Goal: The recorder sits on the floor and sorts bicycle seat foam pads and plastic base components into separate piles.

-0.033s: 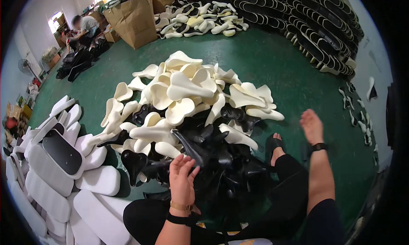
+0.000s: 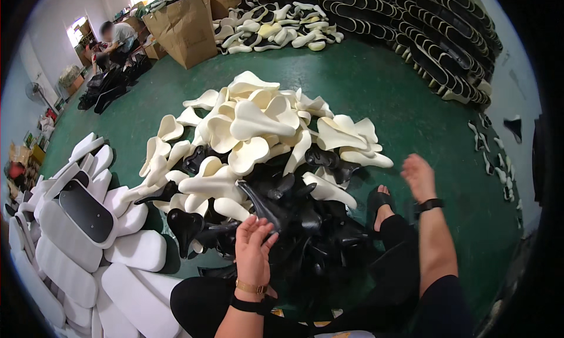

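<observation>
Before me on the floor lies a heap of cream foam bicycle saddles (image 2: 258, 120). Glossy black saddle shells (image 2: 305, 220) cover its near side. My left hand (image 2: 252, 250) hovers over the near left edge of the black shells, palm turned inward, fingers apart and holding nothing. Out to the right of the heap, my right hand (image 2: 418, 178) is raised over the green floor with loosely bent fingers and nothing in them. Farther right, a small dark saddle-shaped piece (image 2: 514, 128) appears in front of the pale wall, apart from both hands.
White oblong cushions (image 2: 132, 297) are piled at my left, one with a black plate (image 2: 88, 211). Several saddles (image 2: 499, 161) lie along the right wall. At the back are another saddle pile (image 2: 276, 26), a cardboard box (image 2: 185, 35), stacked pads (image 2: 411, 26) and a bent-over person (image 2: 120, 38).
The saddle-shaped piece by the right wall has turned and dropped slightly, showing dark instead of white and dark. My right hand has moved a little left and down; my left hand has barely shifted.
</observation>
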